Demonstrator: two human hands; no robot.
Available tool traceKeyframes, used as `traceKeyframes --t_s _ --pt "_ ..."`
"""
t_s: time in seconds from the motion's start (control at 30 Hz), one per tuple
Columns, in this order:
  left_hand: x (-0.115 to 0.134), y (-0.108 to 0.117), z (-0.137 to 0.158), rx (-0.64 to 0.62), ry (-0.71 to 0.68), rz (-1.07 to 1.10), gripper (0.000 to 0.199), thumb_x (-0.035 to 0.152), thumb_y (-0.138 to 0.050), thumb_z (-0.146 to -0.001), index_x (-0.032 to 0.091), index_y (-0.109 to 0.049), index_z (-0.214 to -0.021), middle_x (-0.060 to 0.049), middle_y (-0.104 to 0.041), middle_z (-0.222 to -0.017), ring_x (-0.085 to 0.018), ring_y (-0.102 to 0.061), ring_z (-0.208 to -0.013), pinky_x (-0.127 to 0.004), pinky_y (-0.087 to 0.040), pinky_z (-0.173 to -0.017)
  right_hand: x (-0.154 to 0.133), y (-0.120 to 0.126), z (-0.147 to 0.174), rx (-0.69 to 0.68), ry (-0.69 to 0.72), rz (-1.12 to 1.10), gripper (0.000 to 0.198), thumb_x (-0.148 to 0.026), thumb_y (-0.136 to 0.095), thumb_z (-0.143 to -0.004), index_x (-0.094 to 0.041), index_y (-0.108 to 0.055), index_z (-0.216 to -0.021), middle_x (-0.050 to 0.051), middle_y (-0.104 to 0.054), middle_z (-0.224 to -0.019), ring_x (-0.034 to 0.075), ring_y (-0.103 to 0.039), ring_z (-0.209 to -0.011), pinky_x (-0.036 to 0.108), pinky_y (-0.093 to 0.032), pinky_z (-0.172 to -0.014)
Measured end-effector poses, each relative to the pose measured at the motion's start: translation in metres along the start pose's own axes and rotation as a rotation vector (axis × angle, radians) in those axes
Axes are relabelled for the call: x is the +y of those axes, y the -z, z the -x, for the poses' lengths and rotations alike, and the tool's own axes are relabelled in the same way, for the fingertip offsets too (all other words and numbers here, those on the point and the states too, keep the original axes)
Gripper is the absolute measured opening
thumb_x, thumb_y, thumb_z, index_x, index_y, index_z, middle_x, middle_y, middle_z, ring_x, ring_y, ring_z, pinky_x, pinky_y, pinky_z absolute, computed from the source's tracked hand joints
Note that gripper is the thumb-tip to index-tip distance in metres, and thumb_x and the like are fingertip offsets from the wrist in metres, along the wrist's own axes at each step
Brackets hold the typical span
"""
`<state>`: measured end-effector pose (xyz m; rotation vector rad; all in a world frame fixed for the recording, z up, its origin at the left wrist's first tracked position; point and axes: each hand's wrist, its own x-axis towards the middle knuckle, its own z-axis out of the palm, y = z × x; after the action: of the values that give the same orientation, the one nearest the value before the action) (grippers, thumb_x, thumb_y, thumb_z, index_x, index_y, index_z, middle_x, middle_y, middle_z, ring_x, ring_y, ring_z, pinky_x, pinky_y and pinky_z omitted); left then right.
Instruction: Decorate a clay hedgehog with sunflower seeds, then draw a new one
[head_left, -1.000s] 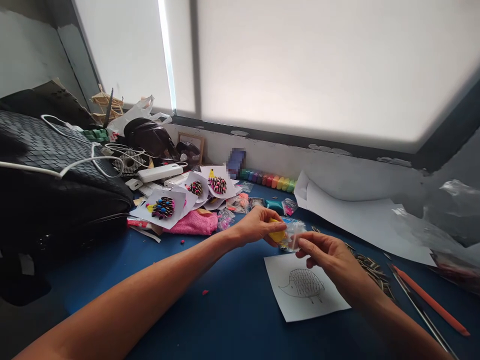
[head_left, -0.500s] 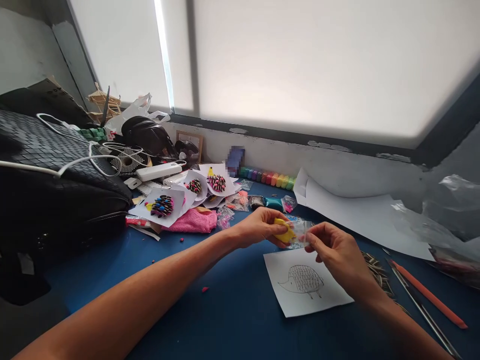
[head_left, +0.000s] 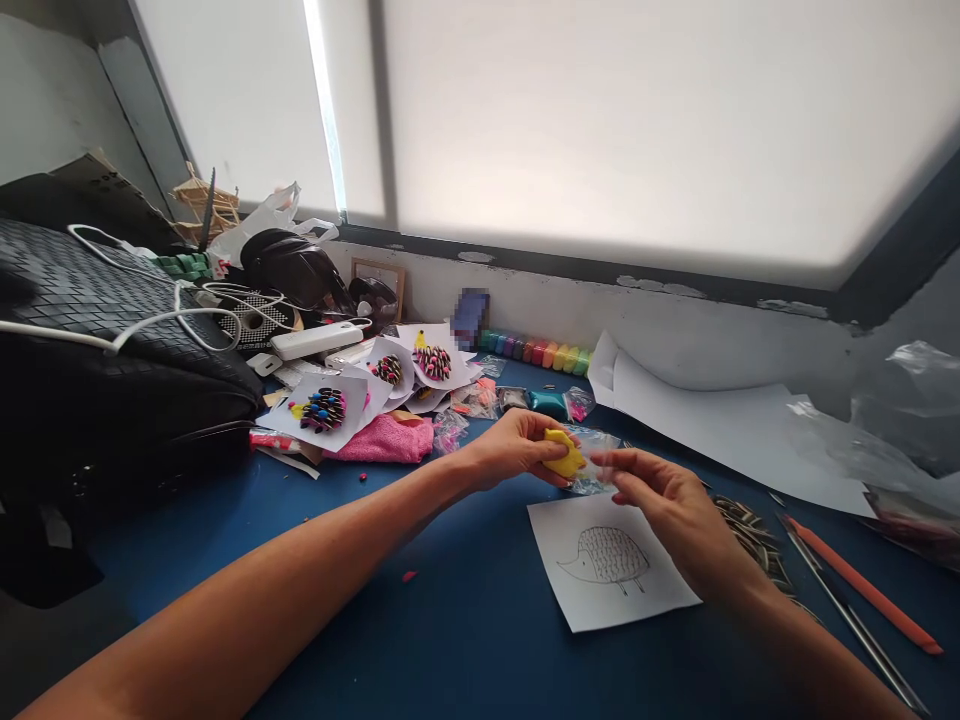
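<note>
My left hand (head_left: 517, 450) is closed on a lump of yellow modelling clay (head_left: 564, 457), gripped between thumb and fingers. A clear plastic bag (head_left: 598, 462) is at the clay's right side, blurred near my right fingertips. My right hand (head_left: 671, 505) pinches this bag with thumb and forefinger. Just below both hands lies a white sheet with a line drawing of a hedgehog (head_left: 611, 560). Sunflower seeds (head_left: 750, 540) with striped shells are heaped to the right of my right wrist, partly hidden by it.
Several paper pieces bearing hedgehog figures (head_left: 324, 408) lie at left, beside a pink cloth (head_left: 386, 437). A row of coloured clay packs (head_left: 536, 352) lines the wall. An orange stick (head_left: 862, 585) and a pen (head_left: 855, 620) lie right. A black bag (head_left: 112, 370) stands far left.
My right hand has shifted slightly with the clear bag pinched in it. More of the yellow clay shows in my left hand, which stays nearly in place.
</note>
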<state>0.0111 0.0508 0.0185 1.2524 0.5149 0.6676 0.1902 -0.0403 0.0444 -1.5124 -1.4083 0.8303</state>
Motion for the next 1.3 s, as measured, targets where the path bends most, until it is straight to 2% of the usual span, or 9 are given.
traceKeyframes --t_s 0.17,0.37,0.53,0.63,0.83,0.93,1.03,1.13,1.3 --pt "0.001 -0.001 0.001 0.025 0.004 -0.049 0.043 0.035 -0.087 -0.062 0.007 -0.07 -0.09 -0.01 -0.07 -0.084 -0.017 -0.07 -0.075 -0.028 -0.058 -0.068 0.0 -0.001 0.002 -0.027 0.028 -0.032 0.044 -0.063 -0.07 -0.069 -0.023 -0.078 -0.082 0.008 -0.076 -0.092 0.024 -0.065 -0.084 0.037 -0.053 -0.074" --pt "0.003 -0.003 0.004 -0.061 -0.018 -0.039 0.039 0.026 -0.085 -0.063 0.006 -0.069 -0.093 -0.009 -0.07 -0.088 -0.016 -0.07 -0.077 -0.03 -0.058 -0.077 0.003 -0.003 0.004 -0.012 0.057 -0.04 0.045 -0.061 -0.073 -0.067 -0.021 -0.08 -0.087 0.009 -0.076 -0.09 0.024 -0.065 -0.08 0.037 -0.053 -0.07" --pt "0.003 -0.006 0.003 0.009 -0.024 -0.044 0.034 0.022 -0.085 -0.061 0.006 -0.069 -0.087 -0.007 -0.068 -0.08 -0.016 -0.068 -0.071 -0.029 -0.058 -0.068 0.004 -0.007 0.005 0.026 0.1 0.0 0.043 -0.059 -0.069 -0.072 -0.024 -0.081 -0.095 0.006 -0.075 -0.081 0.022 -0.062 -0.075 0.039 -0.052 -0.073" --pt "0.002 -0.007 0.002 0.002 -0.03 -0.029 0.035 0.024 -0.086 -0.061 0.006 -0.07 -0.087 -0.006 -0.068 -0.077 -0.014 -0.067 -0.07 -0.029 -0.057 -0.069 0.004 -0.009 0.005 -0.002 0.108 0.013 0.044 -0.06 -0.07 -0.071 -0.025 -0.081 -0.096 0.006 -0.076 -0.081 0.022 -0.063 -0.072 0.041 -0.053 -0.074" --pt "-0.001 -0.009 0.003 -0.005 0.012 0.061 0.052 0.031 -0.091 -0.055 0.008 -0.07 -0.097 -0.008 -0.071 -0.085 -0.017 -0.069 -0.076 -0.033 -0.057 -0.077 0.005 -0.008 0.004 -0.057 0.108 0.023 0.048 -0.064 -0.072 -0.068 -0.021 -0.08 -0.089 0.009 -0.077 -0.088 0.027 -0.07 -0.081 0.04 -0.055 -0.074" --pt "-0.001 -0.01 0.003 -0.015 0.021 0.055 0.049 0.036 -0.09 -0.057 0.008 -0.07 -0.092 -0.008 -0.071 -0.084 -0.017 -0.069 -0.078 -0.034 -0.057 -0.079 0.007 -0.008 0.005 -0.032 0.121 0.058 0.047 -0.064 -0.073 -0.068 -0.021 -0.079 -0.086 0.009 -0.077 -0.087 0.026 -0.069 -0.077 0.038 -0.054 -0.07" --pt "-0.001 -0.012 0.002 0.048 -0.004 0.049 0.046 0.039 -0.087 -0.061 0.007 -0.069 -0.088 -0.008 -0.07 -0.078 -0.016 -0.068 -0.072 -0.033 -0.057 -0.073 0.009 -0.007 0.007 0.002 0.142 0.104 0.043 -0.061 -0.072 -0.071 -0.022 -0.078 -0.085 0.008 -0.076 -0.082 0.025 -0.067 -0.072 0.036 -0.052 -0.064" --pt "-0.002 -0.012 0.0 0.102 -0.019 0.052 0.039 0.031 -0.086 -0.064 0.006 -0.069 -0.09 -0.008 -0.07 -0.078 -0.016 -0.068 -0.069 -0.031 -0.057 -0.069 0.012 -0.006 0.008 0.03 0.159 0.145 0.038 -0.057 -0.068 -0.076 -0.022 -0.077 -0.089 0.007 -0.075 -0.082 0.025 -0.066 -0.071 0.036 -0.051 -0.06" --pt "-0.003 -0.01 -0.001 0.094 -0.019 0.07 0.03 0.013 -0.084 -0.062 0.007 -0.069 -0.088 -0.005 -0.069 -0.076 -0.013 -0.068 -0.069 -0.029 -0.057 -0.075 0.018 -0.008 0.004 0.021 0.206 0.192 0.031 -0.049 -0.064 -0.081 -0.026 -0.079 -0.096 0.005 -0.075 -0.087 0.026 -0.065 -0.08 0.038 -0.051 -0.068"
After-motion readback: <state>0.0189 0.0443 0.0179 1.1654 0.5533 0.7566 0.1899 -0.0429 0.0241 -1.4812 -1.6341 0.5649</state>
